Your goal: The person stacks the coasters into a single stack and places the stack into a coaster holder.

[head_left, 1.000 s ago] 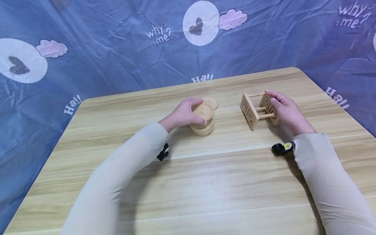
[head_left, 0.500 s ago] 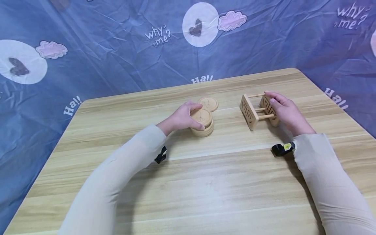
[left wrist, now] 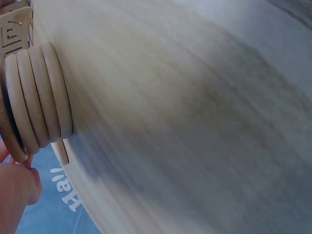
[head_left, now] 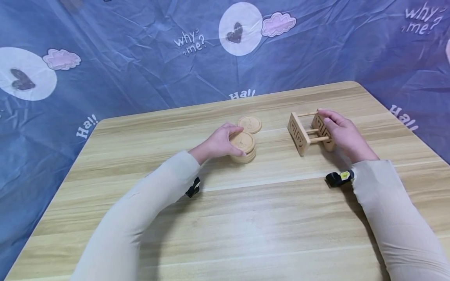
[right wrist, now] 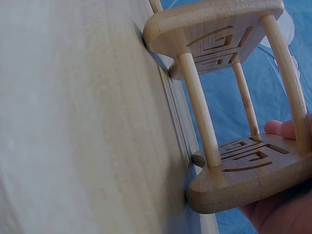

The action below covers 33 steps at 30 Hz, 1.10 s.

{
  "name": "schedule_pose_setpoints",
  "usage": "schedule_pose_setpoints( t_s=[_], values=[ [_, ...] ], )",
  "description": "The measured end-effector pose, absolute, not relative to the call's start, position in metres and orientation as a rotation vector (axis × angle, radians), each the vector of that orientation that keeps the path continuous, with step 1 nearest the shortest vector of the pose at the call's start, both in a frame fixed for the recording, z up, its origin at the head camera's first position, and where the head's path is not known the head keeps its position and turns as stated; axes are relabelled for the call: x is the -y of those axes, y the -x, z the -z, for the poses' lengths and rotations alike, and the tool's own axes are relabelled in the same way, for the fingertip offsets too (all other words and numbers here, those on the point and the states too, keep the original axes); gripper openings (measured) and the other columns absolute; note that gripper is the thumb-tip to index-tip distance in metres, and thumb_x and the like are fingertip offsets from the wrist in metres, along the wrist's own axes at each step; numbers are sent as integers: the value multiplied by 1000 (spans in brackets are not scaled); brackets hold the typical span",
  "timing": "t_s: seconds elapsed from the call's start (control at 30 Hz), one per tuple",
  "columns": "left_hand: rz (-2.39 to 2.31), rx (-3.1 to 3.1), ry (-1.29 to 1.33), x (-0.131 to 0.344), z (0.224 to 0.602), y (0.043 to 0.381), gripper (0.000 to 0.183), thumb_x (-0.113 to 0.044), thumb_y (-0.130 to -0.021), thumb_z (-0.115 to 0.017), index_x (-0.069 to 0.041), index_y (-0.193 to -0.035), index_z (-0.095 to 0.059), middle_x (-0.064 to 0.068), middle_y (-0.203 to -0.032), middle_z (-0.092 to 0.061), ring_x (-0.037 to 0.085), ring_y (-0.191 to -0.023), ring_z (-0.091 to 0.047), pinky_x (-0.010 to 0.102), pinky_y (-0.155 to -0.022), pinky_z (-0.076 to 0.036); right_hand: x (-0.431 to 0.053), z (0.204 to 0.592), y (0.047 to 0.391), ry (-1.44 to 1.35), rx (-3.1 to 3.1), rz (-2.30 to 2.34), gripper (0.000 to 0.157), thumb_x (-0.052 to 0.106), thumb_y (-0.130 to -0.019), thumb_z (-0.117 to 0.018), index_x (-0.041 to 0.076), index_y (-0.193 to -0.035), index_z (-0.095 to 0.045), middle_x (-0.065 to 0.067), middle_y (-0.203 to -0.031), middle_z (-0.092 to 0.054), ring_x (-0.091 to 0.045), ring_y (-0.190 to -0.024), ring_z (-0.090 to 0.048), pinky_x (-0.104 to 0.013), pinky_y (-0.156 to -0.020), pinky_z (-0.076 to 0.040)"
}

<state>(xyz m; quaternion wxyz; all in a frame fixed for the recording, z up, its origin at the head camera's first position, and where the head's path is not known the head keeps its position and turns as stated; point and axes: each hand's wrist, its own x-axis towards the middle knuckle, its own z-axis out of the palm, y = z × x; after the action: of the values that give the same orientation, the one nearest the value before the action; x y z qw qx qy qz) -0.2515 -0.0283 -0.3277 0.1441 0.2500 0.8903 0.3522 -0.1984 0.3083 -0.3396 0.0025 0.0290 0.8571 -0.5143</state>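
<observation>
My left hand (head_left: 222, 141) pinches a round wooden coaster (head_left: 242, 142) by its edge, thumb on the near side and fingers on the far side. This coaster lies over a stack of coasters (head_left: 247, 159); in the left wrist view a dark gap shows between it and the stack (left wrist: 44, 97). Just behind, another engraved coaster (head_left: 250, 123) lies flat on the table. My right hand (head_left: 342, 134) grips the right side panel of a wooden coaster rack (head_left: 297, 134). Its two cut-out panels, joined by rods, stand upright in the right wrist view, feet at the tabletop.
The wood-grain table (head_left: 246, 222) has rounded far corners. A blue printed cloth (head_left: 140, 58) hangs behind its far edge. Black wrist devices (head_left: 339, 178) sit under both sleeves.
My left hand has brought its coaster down and slightly nearer, over the stack, uncovering the coaster behind. The right hand and the rack have stayed in place.
</observation>
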Motion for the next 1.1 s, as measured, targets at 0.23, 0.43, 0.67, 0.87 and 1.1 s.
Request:
schedule_pose_setpoints(
  t_s=[0.23, 0.43, 0.67, 0.87, 1.1],
  values=[
    [-1004, -2565, -742, 27, 332, 251, 89, -17, -59, -85, -8, -137, -44, 5, -136, -43, 18, -126, -39, 32, -112, -25, -310, 339, 197, -89, -2704, 1602, 56, 40, -99, -25, 11, -147, -24, -17, -152, -21, -31, -134, -26, -44, -114, -19],
    [-1005, -2555, -750, 27, 336, 251, 90, -17, -59, -85, -8, -138, -42, 5, -136, -42, 19, -126, -38, 33, -112, -25, -311, 340, 196, -84, -2719, 1589, 56, 40, -100, -26, 10, -147, -24, -16, -152, -20, -26, -135, -25, -43, -114, -17],
    [-1076, -2506, -708, 32, 336, 254, 97, -24, -63, -84, -13, -144, -32, 6, -145, -33, 23, -130, -36, 40, -110, -29, -311, 340, 197, -90, -2725, 1587, 56, 40, -100, -26, 10, -147, -25, -15, -153, -19, -26, -138, -21, -43, -115, -15],
    [-1258, -2469, -525, 39, 328, 262, 85, -44, -79, -69, -24, -148, -22, 0, -154, -20, 29, -138, -24, 48, -110, -25, -310, 339, 198, -107, -2724, 1582, 56, 41, -99, -26, 12, -147, -25, -15, -152, -21, -28, -137, -23, -43, -115, -17],
    [-1316, -2531, -406, 47, 322, 282, 70, -51, -86, -57, -26, -145, -29, 5, -150, -30, 28, -136, -30, 41, -111, -28, -308, 339, 200, -107, -2691, 1620, 55, 41, -99, -26, 14, -147, -25, -13, -153, -21, -28, -136, -25, -44, -114, -19]
  ],
)
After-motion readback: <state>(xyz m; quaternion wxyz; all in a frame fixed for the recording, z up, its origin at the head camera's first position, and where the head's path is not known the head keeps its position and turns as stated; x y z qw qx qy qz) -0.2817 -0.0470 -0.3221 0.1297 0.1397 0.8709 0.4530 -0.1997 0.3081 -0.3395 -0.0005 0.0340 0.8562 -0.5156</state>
